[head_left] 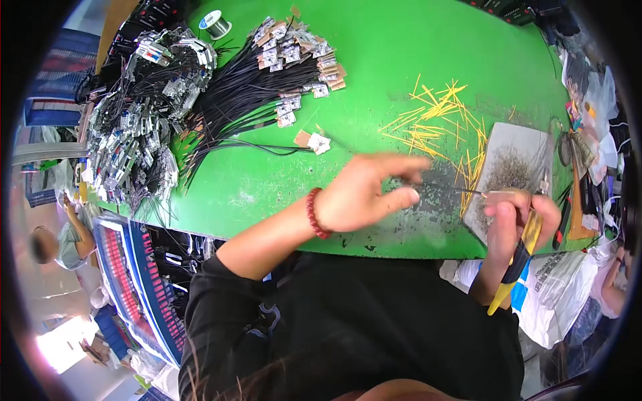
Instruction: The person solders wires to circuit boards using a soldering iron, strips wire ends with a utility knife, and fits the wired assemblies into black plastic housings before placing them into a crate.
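My left hand, with a red bead bracelet at the wrist, is over the green table. Its thumb and fingers are apart and somewhat blurred; I see nothing held in it. At the right, my right hand is closed round a tool with a yellow-and-black handle; the tool's working end is hidden. Between its thumb and fingertips shows a small brownish piece, with a thin dark wire pointing toward my left hand. Behind the right hand lies a grey pad strewn with dark clippings.
Yellow thin tubes lie scattered beyond my hands. Bundled black cables with small boards and a heap of metallic connectors fill the left side. One cable end with a white board lies apart. A solder spool stands behind.
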Demonstrator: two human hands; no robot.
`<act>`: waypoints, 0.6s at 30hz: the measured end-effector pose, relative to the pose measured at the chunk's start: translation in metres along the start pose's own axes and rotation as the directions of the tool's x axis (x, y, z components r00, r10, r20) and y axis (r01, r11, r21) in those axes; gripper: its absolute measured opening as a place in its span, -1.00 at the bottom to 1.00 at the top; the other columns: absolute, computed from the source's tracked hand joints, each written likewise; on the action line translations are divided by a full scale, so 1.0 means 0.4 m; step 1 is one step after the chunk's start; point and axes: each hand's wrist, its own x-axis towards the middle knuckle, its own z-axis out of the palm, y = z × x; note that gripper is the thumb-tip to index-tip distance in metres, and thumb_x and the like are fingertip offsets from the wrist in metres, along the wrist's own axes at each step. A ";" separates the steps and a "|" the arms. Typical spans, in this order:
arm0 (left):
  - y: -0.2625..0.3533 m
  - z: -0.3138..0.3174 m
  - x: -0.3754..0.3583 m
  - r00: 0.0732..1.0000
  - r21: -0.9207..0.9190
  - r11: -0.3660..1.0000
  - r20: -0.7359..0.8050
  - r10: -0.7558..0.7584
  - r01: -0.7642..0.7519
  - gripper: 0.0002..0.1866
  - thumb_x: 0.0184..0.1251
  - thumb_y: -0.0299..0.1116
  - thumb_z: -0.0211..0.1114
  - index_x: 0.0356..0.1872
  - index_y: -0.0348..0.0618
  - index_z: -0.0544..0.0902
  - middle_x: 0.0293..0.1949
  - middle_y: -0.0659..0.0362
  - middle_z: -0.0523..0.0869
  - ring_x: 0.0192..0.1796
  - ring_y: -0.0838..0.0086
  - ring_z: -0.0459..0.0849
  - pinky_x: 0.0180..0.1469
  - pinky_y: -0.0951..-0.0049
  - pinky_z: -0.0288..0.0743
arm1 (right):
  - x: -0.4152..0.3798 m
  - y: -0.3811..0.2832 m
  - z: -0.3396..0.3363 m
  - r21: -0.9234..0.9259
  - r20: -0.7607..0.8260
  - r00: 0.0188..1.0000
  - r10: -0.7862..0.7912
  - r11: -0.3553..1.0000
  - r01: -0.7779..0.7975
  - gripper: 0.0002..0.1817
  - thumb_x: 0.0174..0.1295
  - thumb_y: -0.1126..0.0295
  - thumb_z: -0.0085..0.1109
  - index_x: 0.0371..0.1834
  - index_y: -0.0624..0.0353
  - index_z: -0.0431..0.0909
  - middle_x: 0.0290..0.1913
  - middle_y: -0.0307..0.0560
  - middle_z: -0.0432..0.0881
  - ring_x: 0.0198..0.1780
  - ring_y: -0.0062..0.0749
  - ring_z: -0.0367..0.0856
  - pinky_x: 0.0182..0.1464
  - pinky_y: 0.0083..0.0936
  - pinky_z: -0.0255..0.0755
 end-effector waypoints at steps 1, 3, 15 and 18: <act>0.006 0.009 -0.003 0.988 -0.174 0.978 0.120 -0.093 0.114 -0.67 0.26 -0.46 0.26 0.05 -0.28 0.57 -0.25 0.07 0.71 -0.18 0.41 0.67 -0.07 0.44 0.51 | 0.010 -0.004 -0.001 0.033 -0.020 0.999 -0.028 0.999 0.028 -0.46 0.17 0.65 0.15 0.15 0.02 0.16 -0.38 0.05 0.59 -0.49 -0.38 0.57 -0.37 -0.50 0.50; 0.027 0.009 -0.007 1.000 -0.129 0.992 0.011 -0.002 0.003 -0.82 0.26 -0.46 0.26 -0.15 -0.29 0.66 -0.40 0.10 0.67 -0.34 0.42 0.63 -0.25 0.45 0.48 | 0.019 -0.005 -0.007 0.084 -0.076 0.995 -0.062 0.994 0.068 -0.47 0.17 0.66 0.14 0.15 0.02 0.16 -0.38 0.05 0.59 -0.49 -0.38 0.56 -0.36 -0.46 0.52; -0.059 -0.022 -0.179 0.993 0.687 0.726 -0.104 0.061 0.028 -0.68 -0.03 -0.52 0.39 -0.16 -0.18 0.63 -0.23 0.10 0.65 -0.20 0.17 0.61 -0.13 0.26 0.48 | -0.123 0.127 0.029 0.031 0.194 0.943 0.269 0.960 -0.280 -0.72 0.24 0.65 0.09 -0.01 0.26 0.32 -0.17 0.18 0.66 -0.25 -0.37 0.67 -0.19 -0.53 0.57; -0.068 -0.069 -0.187 0.953 0.629 0.741 -0.298 -0.051 0.236 -0.59 -0.09 -0.45 0.45 -0.10 -0.12 0.63 -0.05 0.06 0.64 0.00 0.18 0.60 0.08 0.28 0.44 | -0.146 0.131 0.041 0.046 0.221 0.942 0.254 0.962 -0.270 -0.73 0.28 0.57 0.09 0.02 0.23 0.33 -0.14 0.15 0.65 -0.24 -0.37 0.66 -0.16 -0.49 0.58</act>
